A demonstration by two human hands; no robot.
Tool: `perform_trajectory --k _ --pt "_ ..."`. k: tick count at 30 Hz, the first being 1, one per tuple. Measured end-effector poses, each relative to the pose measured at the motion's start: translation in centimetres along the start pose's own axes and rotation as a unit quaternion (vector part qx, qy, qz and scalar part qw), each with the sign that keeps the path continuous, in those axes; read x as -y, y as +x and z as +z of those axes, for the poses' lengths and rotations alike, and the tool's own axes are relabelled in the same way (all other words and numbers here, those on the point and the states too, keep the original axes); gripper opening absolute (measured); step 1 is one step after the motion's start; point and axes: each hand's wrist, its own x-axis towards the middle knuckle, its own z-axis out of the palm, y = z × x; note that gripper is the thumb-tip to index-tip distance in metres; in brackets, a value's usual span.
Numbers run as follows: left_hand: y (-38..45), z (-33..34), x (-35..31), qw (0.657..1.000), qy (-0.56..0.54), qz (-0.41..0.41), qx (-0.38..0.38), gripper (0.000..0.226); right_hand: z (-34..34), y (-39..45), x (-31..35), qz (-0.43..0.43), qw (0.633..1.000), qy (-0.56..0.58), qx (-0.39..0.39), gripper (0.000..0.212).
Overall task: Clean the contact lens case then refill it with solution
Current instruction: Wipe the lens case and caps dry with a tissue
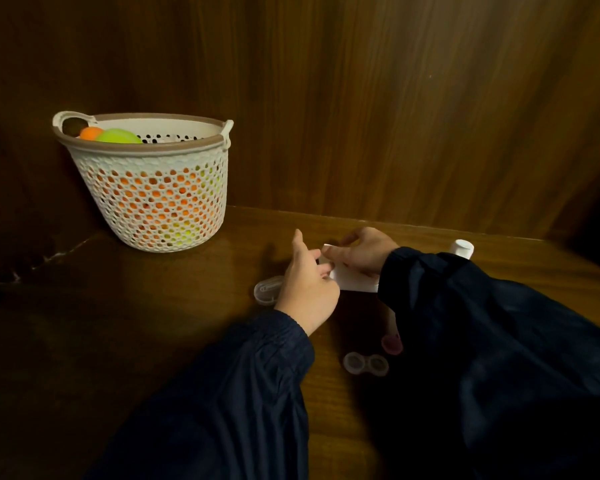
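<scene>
A clear two-well contact lens case (365, 364) lies open on the wooden table near me, with a pink cap (392, 342) just behind it. Farther back, my left hand (307, 287) and my right hand (366, 251) both pinch a white tissue (352, 280) held just above the table. A white-capped solution bottle (462, 248) stands behind my right sleeve, mostly hidden. A clear oval lid or small container (267, 289) lies left of my left hand.
A white perforated basket (153, 188) with orange and green items stands at the back left. Wooden walls close the back and left side. My dark sleeves cover the right front of the table.
</scene>
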Motion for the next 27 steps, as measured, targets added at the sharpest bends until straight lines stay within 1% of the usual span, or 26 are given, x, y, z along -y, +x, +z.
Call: perform_trajectory --k 2,5,6,11,14,16,23,27 --pt "0.0 0.0 0.0 1.000 -0.010 -0.011 0.004 0.104 0.0 0.1 0.0 0.012 1.000 0.007 -0.007 0.060" --pt "0.0 0.1 0.1 1.000 -0.008 -0.017 0.012 0.106 -0.2 0.6 -0.5 0.016 0.999 0.043 -0.006 0.034" --pt "0.0 0.1 0.1 1.000 -0.006 -0.017 0.014 0.105 -0.3 0.6 -0.8 0.016 0.998 0.056 -0.007 0.028" --pt "0.1 0.1 0.1 0.999 0.018 -0.007 0.031 0.098 -0.4 0.5 -2.6 -0.012 0.993 0.117 -0.022 0.010" --pt "0.1 0.1 0.1 0.999 0.022 -0.002 0.047 0.097 -0.1 0.4 -3.5 -0.022 0.988 0.146 -0.044 0.006" --pt "0.1 0.1 0.2 0.998 0.020 0.000 0.054 0.097 0.1 0.4 -3.7 -0.026 0.986 0.156 -0.048 0.008" --pt "0.3 0.2 0.5 0.998 0.032 0.011 0.049 0.100 -0.3 0.1 -3.4 -0.008 0.985 0.164 -0.045 0.009" --pt "0.1 0.1 0.5 0.998 0.032 0.012 0.051 0.101 -0.2 -0.3 -3.2 -0.002 0.976 0.214 -0.037 0.003"
